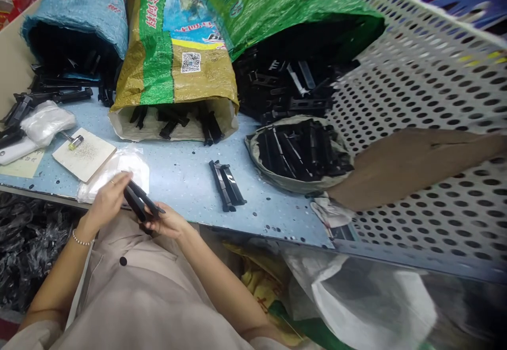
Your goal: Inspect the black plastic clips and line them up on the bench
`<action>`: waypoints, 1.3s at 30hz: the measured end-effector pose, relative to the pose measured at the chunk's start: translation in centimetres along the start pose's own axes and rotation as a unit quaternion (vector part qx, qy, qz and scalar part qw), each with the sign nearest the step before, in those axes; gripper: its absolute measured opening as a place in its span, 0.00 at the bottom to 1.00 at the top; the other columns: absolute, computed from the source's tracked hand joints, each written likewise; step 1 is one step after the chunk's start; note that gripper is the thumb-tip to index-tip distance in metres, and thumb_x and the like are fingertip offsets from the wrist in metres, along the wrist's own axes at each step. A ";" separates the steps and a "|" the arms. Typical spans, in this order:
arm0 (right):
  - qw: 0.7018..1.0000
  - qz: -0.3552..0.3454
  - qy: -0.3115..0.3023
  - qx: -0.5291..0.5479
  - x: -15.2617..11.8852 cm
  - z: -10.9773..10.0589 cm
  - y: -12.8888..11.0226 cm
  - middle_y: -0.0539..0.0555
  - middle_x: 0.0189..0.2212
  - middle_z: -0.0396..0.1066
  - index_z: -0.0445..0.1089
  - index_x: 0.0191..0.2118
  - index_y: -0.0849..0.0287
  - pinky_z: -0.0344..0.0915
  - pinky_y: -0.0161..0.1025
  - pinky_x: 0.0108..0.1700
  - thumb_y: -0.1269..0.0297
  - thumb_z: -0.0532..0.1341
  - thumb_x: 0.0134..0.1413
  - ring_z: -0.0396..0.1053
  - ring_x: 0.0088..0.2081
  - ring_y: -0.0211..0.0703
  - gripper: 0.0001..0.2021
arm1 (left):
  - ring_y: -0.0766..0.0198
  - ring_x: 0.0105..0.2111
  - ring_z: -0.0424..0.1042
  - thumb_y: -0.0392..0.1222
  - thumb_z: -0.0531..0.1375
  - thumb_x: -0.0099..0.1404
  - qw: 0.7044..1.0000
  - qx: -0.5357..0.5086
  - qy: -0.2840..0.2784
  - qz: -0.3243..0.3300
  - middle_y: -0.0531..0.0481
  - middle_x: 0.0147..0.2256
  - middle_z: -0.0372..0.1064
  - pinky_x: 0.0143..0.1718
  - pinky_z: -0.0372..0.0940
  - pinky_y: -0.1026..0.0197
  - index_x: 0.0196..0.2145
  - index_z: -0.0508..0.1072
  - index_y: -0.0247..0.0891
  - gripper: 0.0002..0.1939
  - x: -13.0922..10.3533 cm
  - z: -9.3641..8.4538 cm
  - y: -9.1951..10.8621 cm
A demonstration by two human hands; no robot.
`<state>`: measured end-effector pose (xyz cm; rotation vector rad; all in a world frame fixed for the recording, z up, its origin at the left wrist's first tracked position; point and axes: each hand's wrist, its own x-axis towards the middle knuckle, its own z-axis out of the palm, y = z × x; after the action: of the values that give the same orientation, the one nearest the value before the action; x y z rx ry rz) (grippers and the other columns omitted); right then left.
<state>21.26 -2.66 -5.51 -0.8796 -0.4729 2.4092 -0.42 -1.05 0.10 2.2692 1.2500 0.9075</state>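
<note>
Close to my body, at the table's front edge, my right hand (169, 221) grips the lower end of long black plastic parts (138, 200). They look like two pieces side by side, tilted. At their upper end my left hand (110, 198) pinches with thumb and fingers; a ring and a bead bracelet show on it. Just behind the left hand lies a stack of clear plastic bags (137, 165). Two more black parts (227, 185) rest side by side on the blue tabletop (182, 170), right of my hands.
Blue (79, 1), gold-green (158, 83) and green (285, 12) sacks spill black parts at the back. A round cloth bag (293, 183) holds more. Brown cardboard (407, 168) leans by a perforated white panel (447, 91). A small board (85, 154) bears a metal-tipped tool (75, 141).
</note>
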 end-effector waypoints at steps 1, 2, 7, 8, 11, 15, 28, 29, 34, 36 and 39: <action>1.000 -0.021 0.010 -0.007 0.2 0.3 -0.2 0.50 0.25 0.71 0.69 0.32 0.62 0.68 0.28 0.24 0.59 0.74 0.43 0.70 0.23 0.34 0.17 | 0.58 0.63 0.63 0.26 0.47 0.68 0.999 -0.017 -0.028 0.035 0.41 0.62 0.63 0.64 0.63 0.49 0.68 0.56 0.43 0.33 -0.4 0.2 1.2; 0.998 -0.049 0.028 -0.027 0.3 0.7 -0.3 0.49 0.24 0.70 0.69 0.32 0.61 0.67 0.29 0.24 0.59 0.73 0.44 0.69 0.23 0.33 0.15 | 0.58 0.63 0.62 0.25 0.46 0.68 0.996 -0.034 -0.057 0.061 0.42 0.63 0.62 0.63 0.63 0.51 0.69 0.53 0.44 0.35 -0.8 0.4 2.3; 0.926 -0.208 0.085 -0.303 -1.1 3.9 -0.6 0.50 0.30 0.73 0.74 0.37 0.61 0.69 0.35 0.36 0.63 0.64 0.54 0.70 0.32 0.37 0.07 | 0.54 0.61 0.65 0.33 0.55 0.68 0.988 -0.049 -0.135 0.058 0.38 0.61 0.63 0.61 0.66 0.51 0.68 0.56 0.41 0.32 -2.2 -0.3 5.9; 0.914 -0.217 0.050 -0.340 -1.7 4.4 -0.7 0.51 0.34 0.75 0.75 0.41 0.60 0.70 0.37 0.40 0.63 0.64 0.55 0.71 0.36 0.39 0.10 | 0.54 0.59 0.68 0.35 0.57 0.68 0.989 -0.038 -0.137 0.050 0.39 0.58 0.66 0.60 0.67 0.52 0.65 0.61 0.41 0.29 -2.7 -1.3 6.3; 0.889 -0.214 -0.025 -0.403 -4.0 3.8 -2.3 0.55 0.45 0.76 0.72 0.54 0.57 0.71 0.43 0.47 0.58 0.62 0.59 0.73 0.45 0.44 0.19 | 0.58 0.54 0.72 0.38 0.57 0.69 0.987 0.019 -0.157 0.005 0.45 0.53 0.71 0.57 0.67 0.58 0.58 0.70 0.46 0.20 -5.4 -5.9 6.5; 0.719 -0.300 0.313 -0.544 -7.7 -2.3 -6.7 0.62 0.51 0.73 0.69 0.58 0.55 0.67 0.53 0.53 0.58 0.54 0.65 0.69 0.52 0.52 0.20 | 0.57 0.49 0.76 0.47 0.58 0.68 0.962 0.120 -0.207 -0.130 0.47 0.52 0.73 0.50 0.70 0.61 0.53 0.75 0.47 0.17 -10.5 -11.3 2.8; 0.643 -0.116 0.477 -0.587 -9.2 -9.7 -8.7 0.62 0.40 0.74 0.73 0.46 0.64 0.65 0.43 0.44 0.63 0.55 0.58 0.71 0.42 0.51 0.16 | 0.55 0.41 0.72 0.41 0.61 0.65 0.980 0.045 0.076 -0.179 0.40 0.44 0.69 0.44 0.69 0.54 0.37 0.72 0.36 0.06 3.1 4.0 0.1; 0.699 -0.159 0.442 -0.539 -8.7 -9.1 -8.4 0.60 0.40 0.75 0.73 0.46 0.63 0.65 0.43 0.44 0.62 0.56 0.56 0.71 0.41 0.49 0.16 | 0.54 0.41 0.71 0.40 0.61 0.64 0.978 0.068 0.073 -0.185 0.39 0.43 0.68 0.44 0.69 0.53 0.35 0.72 0.35 0.05 4.1 4.9 0.0; 0.891 -0.246 0.268 -0.271 -6.5 -5.3 -6.5 0.52 0.33 0.75 0.75 0.41 0.58 0.67 0.38 0.37 0.55 0.66 0.48 0.68 0.34 0.42 0.16 | 0.60 0.34 0.70 0.37 0.63 0.61 0.971 -0.041 0.048 -0.232 0.47 0.33 0.69 0.41 0.67 0.57 0.27 0.73 0.36 0.05 4.7 4.5 -3.1; 0.936 -0.212 0.208 -0.188 -5.3 -3.4 -5.9 0.51 0.29 0.73 0.75 0.36 0.58 0.66 0.36 0.31 0.55 0.69 0.45 0.66 0.29 0.39 0.14 | 0.62 0.31 0.69 0.42 0.67 0.57 0.949 -0.140 0.068 -0.274 0.50 0.30 0.69 0.37 0.66 0.59 0.25 0.74 0.36 0.08 4.3 3.4 -4.0; 0.965 -0.191 0.132 -0.120 -2.8 -0.4 -5.6 0.50 0.26 0.72 0.75 0.32 0.58 0.66 0.35 0.29 0.57 0.72 0.41 0.66 0.26 0.37 0.13 | 0.63 0.31 0.70 0.47 0.68 0.54 0.919 -0.248 0.083 -0.294 0.50 0.30 0.71 0.35 0.65 0.60 0.26 0.76 0.36 0.11 4.0 2.5 -4.4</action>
<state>25.38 0.26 -1.76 -1.0840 -0.7636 1.8792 0.30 4.61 -2.98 1.3360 1.4512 1.0390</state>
